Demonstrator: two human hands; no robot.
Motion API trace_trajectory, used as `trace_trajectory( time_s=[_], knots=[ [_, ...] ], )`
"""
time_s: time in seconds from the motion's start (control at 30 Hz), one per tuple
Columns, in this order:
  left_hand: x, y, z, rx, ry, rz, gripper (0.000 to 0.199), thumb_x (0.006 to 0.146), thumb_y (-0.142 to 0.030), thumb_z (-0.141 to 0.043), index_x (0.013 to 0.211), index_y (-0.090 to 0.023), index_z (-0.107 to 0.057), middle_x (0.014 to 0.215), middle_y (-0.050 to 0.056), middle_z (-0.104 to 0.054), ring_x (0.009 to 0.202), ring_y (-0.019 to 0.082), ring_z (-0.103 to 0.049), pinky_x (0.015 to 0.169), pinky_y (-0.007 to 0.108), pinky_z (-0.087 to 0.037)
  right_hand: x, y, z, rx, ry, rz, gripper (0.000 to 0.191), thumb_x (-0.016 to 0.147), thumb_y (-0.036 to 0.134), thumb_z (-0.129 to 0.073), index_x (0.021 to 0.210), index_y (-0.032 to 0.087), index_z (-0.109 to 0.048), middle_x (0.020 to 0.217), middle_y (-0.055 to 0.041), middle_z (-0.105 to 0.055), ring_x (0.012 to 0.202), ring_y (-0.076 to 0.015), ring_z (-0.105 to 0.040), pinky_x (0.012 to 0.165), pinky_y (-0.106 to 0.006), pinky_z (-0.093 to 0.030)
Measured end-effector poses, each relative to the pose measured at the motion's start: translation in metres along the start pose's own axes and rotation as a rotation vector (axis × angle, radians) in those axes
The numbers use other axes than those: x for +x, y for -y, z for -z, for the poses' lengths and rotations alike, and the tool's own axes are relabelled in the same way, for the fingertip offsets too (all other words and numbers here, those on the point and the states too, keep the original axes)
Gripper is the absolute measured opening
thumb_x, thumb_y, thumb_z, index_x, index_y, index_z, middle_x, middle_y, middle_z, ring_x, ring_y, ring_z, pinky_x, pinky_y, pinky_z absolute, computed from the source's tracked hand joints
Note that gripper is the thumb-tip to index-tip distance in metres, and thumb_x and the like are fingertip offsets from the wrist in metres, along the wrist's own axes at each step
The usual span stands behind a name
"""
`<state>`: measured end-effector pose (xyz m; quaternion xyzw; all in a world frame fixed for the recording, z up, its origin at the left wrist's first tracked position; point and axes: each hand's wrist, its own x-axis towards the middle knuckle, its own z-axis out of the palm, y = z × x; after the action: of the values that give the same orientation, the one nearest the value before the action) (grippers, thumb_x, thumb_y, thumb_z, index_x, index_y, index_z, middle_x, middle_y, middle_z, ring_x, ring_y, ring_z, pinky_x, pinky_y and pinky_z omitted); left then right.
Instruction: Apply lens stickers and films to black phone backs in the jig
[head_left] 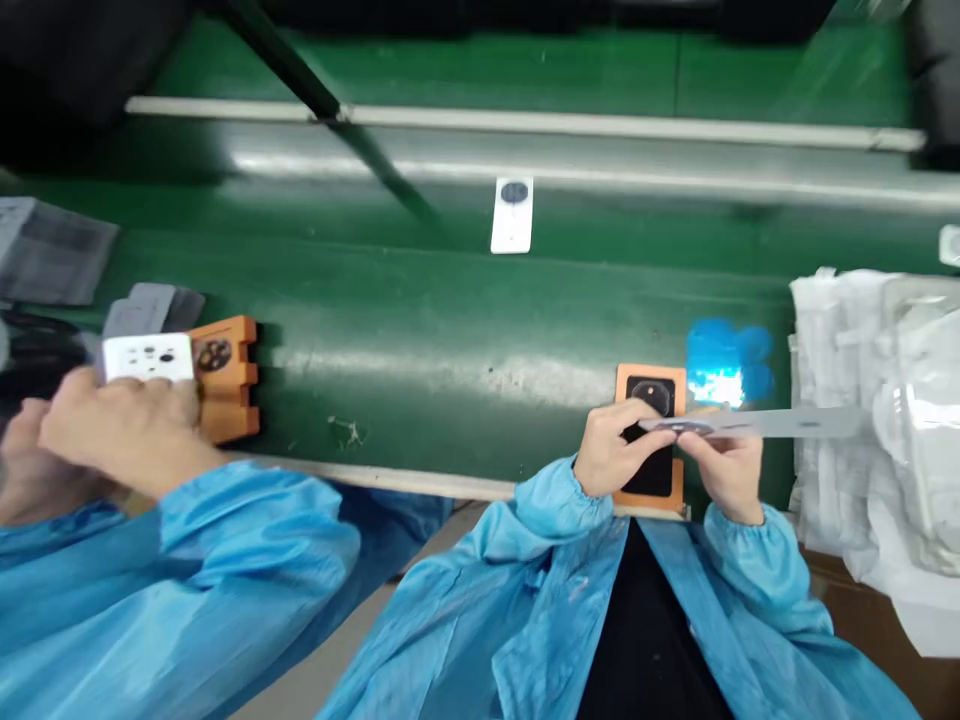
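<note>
Above an orange fixture (pixel 679 385) with a black phone-shaped insert (pixel 651 472), a thin grey-white sheet (pixel 787 423) is held nearly edge-on, pointing right. A dark round patch shows near its left end. My left hand (pixel 606 448) pinches that end between thumb and forefinger. Close beside it, my right hand (pixel 731 472) is closed on the same sheet, thumb at the dark patch; some of its fingers are hidden behind the sheet. Just beyond my right hand lie shiny blue film pieces (pixel 724 360) on the green work surface (pixel 420 350).
To the right are stacked translucent sleeves (pixel 832 400) and a clear tray (pixel 937 420). A white card (pixel 511 225) with a dark disc lies farther back. At left, a co-worker's hands (pixel 142 425) hold a white panel (pixel 150 357) by another orange fixture (pixel 229 385).
</note>
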<state>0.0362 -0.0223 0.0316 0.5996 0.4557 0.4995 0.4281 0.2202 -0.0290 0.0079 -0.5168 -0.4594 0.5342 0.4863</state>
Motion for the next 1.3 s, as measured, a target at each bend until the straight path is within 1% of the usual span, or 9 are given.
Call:
trace_trajectory(
  time_s=[0.13,0.3,0.53,0.73,0.83,1.03,1.17,1.23,1.3],
  knots=[
    [0.002,0.008,0.006,-0.065,0.041,0.275,0.024,0.086,-0.036,-0.080,0.076,-0.015,-0.072,0.073,0.002,-0.071,0.069,0.016,-0.064,0.068,0.027,-0.047,0.007,0.004,-0.013,0.023,0.007,-0.021,0.019,0.075,0.039,-0.090,0.079,0.024,-0.079,0.081,-0.0040,-0.080,0.076,-0.0249,-0.076,0.073,-0.039,-0.064],
    [0.009,0.011,0.015,-0.117,0.043,0.412,0.029,0.076,-0.040,-0.083,0.070,-0.016,-0.067,0.069,0.001,-0.067,0.070,0.016,-0.059,0.070,0.027,-0.045,0.022,0.009,-0.019,0.064,0.049,-0.073,0.026,0.070,0.041,-0.093,0.084,0.022,-0.083,0.087,-0.0075,-0.082,0.083,-0.0282,-0.079,0.079,-0.039,-0.065],
    [0.013,0.021,0.021,-0.187,0.043,0.449,0.044,0.072,-0.054,-0.084,0.068,-0.017,-0.059,0.067,-0.001,-0.060,0.069,0.016,-0.054,0.070,0.028,-0.045,0.035,0.001,-0.039,0.177,0.101,-0.116,0.040,0.065,0.048,-0.095,0.091,0.020,-0.084,0.091,-0.0091,-0.082,0.086,-0.0294,-0.078,0.081,-0.039,-0.063],
    [0.018,0.026,0.031,-0.107,0.147,0.414,0.042,0.072,-0.056,-0.084,0.078,-0.017,-0.069,0.078,0.003,-0.068,0.078,0.020,-0.061,0.076,0.031,-0.048,0.044,-0.006,-0.044,0.267,0.107,-0.111,0.040,0.058,0.047,-0.098,0.082,0.019,-0.084,0.084,-0.0081,-0.081,0.078,-0.0271,-0.075,0.073,-0.035,-0.061],
    [0.028,0.030,0.053,-0.062,0.041,0.383,0.045,0.072,-0.060,-0.083,0.086,-0.018,-0.071,0.083,0.004,-0.072,0.080,0.021,-0.066,0.078,0.033,-0.052,0.053,-0.009,-0.042,0.322,0.069,-0.136,0.043,0.055,0.045,-0.099,0.084,0.017,-0.083,0.088,-0.0092,-0.081,0.077,-0.0259,-0.076,0.072,-0.035,-0.061],
    [0.069,0.042,0.118,0.156,-0.125,0.309,0.060,0.070,-0.072,-0.077,0.094,-0.018,-0.069,0.087,0.007,-0.076,0.086,0.025,-0.073,0.083,0.037,-0.058,0.124,0.037,-0.029,0.448,-0.046,-0.080,0.048,0.061,0.043,-0.097,0.097,0.017,-0.076,0.106,-0.0107,-0.082,0.091,-0.0257,-0.078,0.077,-0.034,-0.063],
    [0.117,0.048,0.138,0.307,-0.203,0.318,0.051,0.079,-0.060,-0.078,0.102,-0.017,-0.066,0.100,0.008,-0.076,0.100,0.024,-0.072,0.098,0.039,-0.057,0.176,0.078,-0.020,0.516,-0.041,-0.079,0.032,0.080,0.040,-0.084,0.101,0.021,-0.069,0.111,-0.0057,-0.080,0.100,-0.0179,-0.076,0.085,-0.030,-0.061],
    [0.139,0.060,0.144,0.411,-0.261,0.355,0.042,0.086,-0.045,-0.078,0.112,-0.015,-0.066,0.115,0.011,-0.074,0.112,0.023,-0.069,0.107,0.040,-0.053,0.166,0.072,-0.029,0.505,0.032,-0.165,0.029,0.086,0.045,-0.078,0.096,0.020,-0.067,0.107,-0.0075,-0.080,0.099,-0.0168,-0.076,0.089,-0.031,-0.061],
    [0.156,0.077,0.152,0.519,-0.309,0.400,0.040,0.093,-0.039,-0.075,0.123,-0.014,-0.065,0.128,0.013,-0.069,0.120,0.025,-0.066,0.110,0.046,-0.052,0.126,0.052,-0.041,0.461,0.145,-0.265,0.035,0.081,0.046,-0.084,0.096,0.018,-0.070,0.105,-0.0104,-0.080,0.098,-0.0197,-0.077,0.090,-0.034,-0.061]
  ],
)
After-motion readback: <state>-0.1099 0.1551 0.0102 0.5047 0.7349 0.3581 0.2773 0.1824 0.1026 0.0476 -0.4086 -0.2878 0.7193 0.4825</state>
